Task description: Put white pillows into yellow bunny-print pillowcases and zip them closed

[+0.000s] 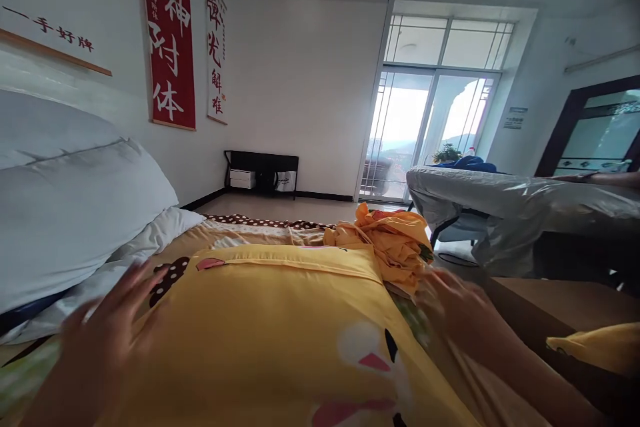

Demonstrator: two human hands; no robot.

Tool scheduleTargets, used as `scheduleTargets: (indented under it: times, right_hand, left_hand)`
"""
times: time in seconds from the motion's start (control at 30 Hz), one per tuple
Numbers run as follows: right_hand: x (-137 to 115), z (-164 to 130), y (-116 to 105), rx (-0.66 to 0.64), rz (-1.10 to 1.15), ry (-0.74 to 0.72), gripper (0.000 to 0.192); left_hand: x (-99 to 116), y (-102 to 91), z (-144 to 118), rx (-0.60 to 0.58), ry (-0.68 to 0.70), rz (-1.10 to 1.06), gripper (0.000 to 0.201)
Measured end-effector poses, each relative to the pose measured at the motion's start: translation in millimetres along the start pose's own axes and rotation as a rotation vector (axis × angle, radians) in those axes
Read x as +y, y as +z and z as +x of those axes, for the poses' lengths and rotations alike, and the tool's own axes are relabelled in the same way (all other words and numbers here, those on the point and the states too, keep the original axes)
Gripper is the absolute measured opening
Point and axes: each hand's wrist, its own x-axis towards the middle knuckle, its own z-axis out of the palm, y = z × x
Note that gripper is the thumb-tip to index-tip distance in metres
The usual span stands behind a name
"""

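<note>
A yellow pillow with a printed cartoon pattern in white, pink and black lies flat before me, a seam running across its far end. Beside its left edge, my left hand is raised with the fingers spread, blurred by motion and holding nothing. My right hand is by the pillow's right edge, also blurred; its fingers look loosely apart and nothing shows in them. Just past that hand sits a crumpled heap of orange-yellow cloth.
White pillows or bedding are piled at the left. A patterned sheet spreads beneath the yellow pillow. On the right stands a plastic-covered table, where another person's arm rests. A black rack stands by the far wall.
</note>
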Motion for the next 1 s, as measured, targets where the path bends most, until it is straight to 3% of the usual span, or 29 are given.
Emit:
scheduleTargets:
  times: [0.1,0.17,0.23,0.27,0.37,0.47,0.57,0.67,0.73,0.83,1.0]
  right_hand:
    - [-98,72,-44,0.127,-0.057,-0.252,0.048]
    - [-152,106,-50,0.234,0.011,-0.290,0.050]
    - [-187,118,-26,0.190,0.079,-0.219,0.053]
    - [-197,113,-2,0.105,0.105,-0.162,0.055]
    - [-207,75,91,-0.152,0.118,-0.120,0.049]
    - [-198,47,165,-0.277,0.124,-0.099,0.047]
    - [-171,64,184,-0.356,0.147,-0.079,0.048]
    - [-121,87,175,-0.376,0.160,-0.027,0.046]
    - [-85,87,173,-0.384,0.163,0.052,0.050]
    - [-43,66,183,-0.381,0.173,0.174,0.058]
    - [-10,26,196,-0.313,0.211,0.271,0.061]
  left_hand:
    - [86,-16.9,85,0.035,0.204,-0.166,0.054]
    - [134,-10.0,133,-0.053,0.243,-0.175,0.052]
    - [160,20.5,152,-0.197,0.207,-0.142,0.051]
    - [164,43.0,148,-0.256,0.192,-0.136,0.050]
    - [152,120.3,96,-0.483,0.096,-0.101,0.045]
    - [126,179.7,52,-0.623,0.038,-0.067,0.041]
    - [96,203.1,59,-0.693,0.030,-0.062,0.041]
    - [63,202.7,80,-0.731,-0.015,-0.055,0.044]
    - [42,200.3,80,-0.731,-0.087,-0.046,0.047]
    - [25,200.3,65,-0.698,-0.166,-0.058,0.052]
    - [14,186.4,54,-0.572,-0.178,-0.157,0.046]
